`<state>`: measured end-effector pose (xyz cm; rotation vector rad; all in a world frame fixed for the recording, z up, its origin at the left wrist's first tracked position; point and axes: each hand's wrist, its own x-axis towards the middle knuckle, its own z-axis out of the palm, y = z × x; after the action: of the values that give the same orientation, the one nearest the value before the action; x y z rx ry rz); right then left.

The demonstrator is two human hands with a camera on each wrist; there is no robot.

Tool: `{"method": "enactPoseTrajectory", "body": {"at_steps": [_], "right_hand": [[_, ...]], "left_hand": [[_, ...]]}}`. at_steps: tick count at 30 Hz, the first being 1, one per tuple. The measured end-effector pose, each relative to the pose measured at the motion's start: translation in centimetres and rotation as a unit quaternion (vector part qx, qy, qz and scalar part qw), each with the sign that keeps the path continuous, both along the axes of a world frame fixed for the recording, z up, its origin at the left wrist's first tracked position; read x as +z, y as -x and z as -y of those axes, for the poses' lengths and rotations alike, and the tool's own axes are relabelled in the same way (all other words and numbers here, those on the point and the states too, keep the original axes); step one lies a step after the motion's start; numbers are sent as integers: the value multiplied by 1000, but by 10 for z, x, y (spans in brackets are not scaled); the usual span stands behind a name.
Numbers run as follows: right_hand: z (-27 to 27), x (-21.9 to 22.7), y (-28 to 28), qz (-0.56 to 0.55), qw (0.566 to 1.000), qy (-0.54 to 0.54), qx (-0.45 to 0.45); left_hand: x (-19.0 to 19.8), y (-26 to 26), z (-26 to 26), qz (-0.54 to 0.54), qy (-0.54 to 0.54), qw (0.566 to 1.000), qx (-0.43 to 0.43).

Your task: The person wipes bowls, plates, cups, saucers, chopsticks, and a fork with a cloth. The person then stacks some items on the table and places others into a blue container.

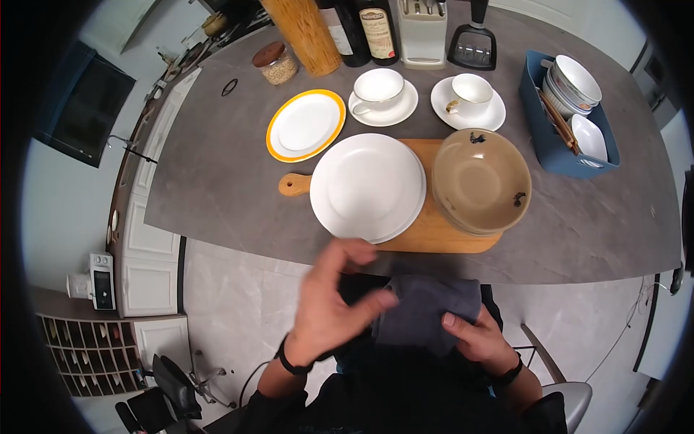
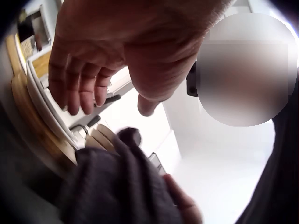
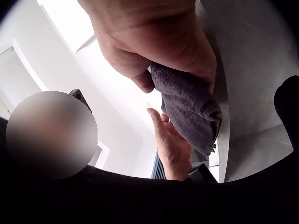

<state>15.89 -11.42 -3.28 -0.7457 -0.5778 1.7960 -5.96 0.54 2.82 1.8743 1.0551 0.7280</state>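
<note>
A dark grey folded cloth (image 1: 426,311) is gripped in my right hand (image 1: 478,338), with the thumb on top, in front of the table's near edge. In the right wrist view the cloth (image 3: 187,105) hangs from between thumb and fingers. My left hand (image 1: 329,307) is raised to the left of the cloth, fingers loosely bent and thumb apart, holding nothing. Its fingertips overlap the near rim of the stacked white plates (image 1: 367,184) in the head view. Beside the plates, brown bowls (image 1: 481,181) are stacked on a wooden board (image 1: 412,239).
Behind the board are a yellow-rimmed plate (image 1: 306,125) and two white cups (image 1: 379,88) on saucers. A blue bin (image 1: 571,163) with bowls stands at the right. Bottles (image 1: 377,32), a jar (image 1: 275,64) and a knife block (image 1: 423,36) line the back.
</note>
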Motion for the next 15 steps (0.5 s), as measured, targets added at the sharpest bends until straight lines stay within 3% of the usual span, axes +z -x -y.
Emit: {"method": "enactPoseTrajectory", "body": {"at_steps": [1,3,7,9,12,15], "right_hand": [[-2,3,1,32,999,-41,6],[-2,4,1,80,995,-59,23],[-4,13,4,160,980,-99,66],[-5,15,6,175,976,-103,77],[-4,11,4,238,957,-147,82],[-4,12,2,320,923,-205,65]], "left_hand": [[3,-1,7,21,82,995,-49],[-6,-4,14,105,133,982,-88],[-21,4,15,172,174,966,-89],[-23,9,12,233,250,934,-106],[-27,24,6,227,275,918,-173],[-24,29,6,283,277,904,-164]]}}
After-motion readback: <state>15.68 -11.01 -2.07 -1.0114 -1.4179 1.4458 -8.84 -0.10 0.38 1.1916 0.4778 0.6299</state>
